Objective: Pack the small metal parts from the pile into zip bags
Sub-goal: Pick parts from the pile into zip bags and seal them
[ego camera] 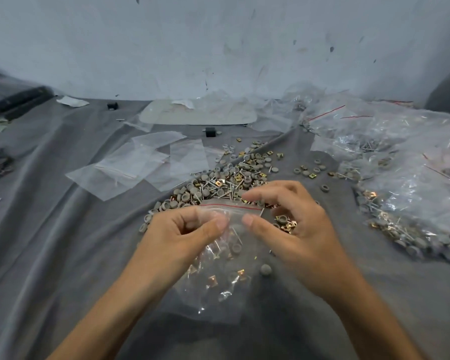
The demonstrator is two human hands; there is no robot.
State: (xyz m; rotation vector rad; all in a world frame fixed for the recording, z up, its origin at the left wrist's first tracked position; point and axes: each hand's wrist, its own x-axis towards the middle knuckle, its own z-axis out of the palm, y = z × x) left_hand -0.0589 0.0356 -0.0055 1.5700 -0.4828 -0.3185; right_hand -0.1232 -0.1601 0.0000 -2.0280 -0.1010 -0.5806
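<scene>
**Bagging tiny hardware on a grey sheet**

Closest to me are two bare forearms coming in from the bottom, meeting over a clear zip bag [218,276] that lies on the grey cloth [63,255]. The bag already has some stuff in it: brassy square clips, grey round caps, a few thin pins (hard to count through the shiny plastic).

The left hand [182,229] pinches the bag's top corner between thumb and curled fingers, just under the red zip line. The right hand [291,219] sits at the other side of the mouth, fingers loosely curled, thumb tip against the bag's edge and forefinger above the red line. I honestly can't tell if it's actually gripping the plastic or just touching it.

The pile [226,183] of the same parts is right behind the bag's mouth, partly under the right hand, spreading away toward the wall. One loose grey cap [265,269] sits just beside the bag on its right.

Off to the left of the pile lie a few flat empty bags [130,167]. On the right there's a big heap of filled bags [405,162], and a pale flat board [198,114] sits at the back by the wall [218,35].
</scene>
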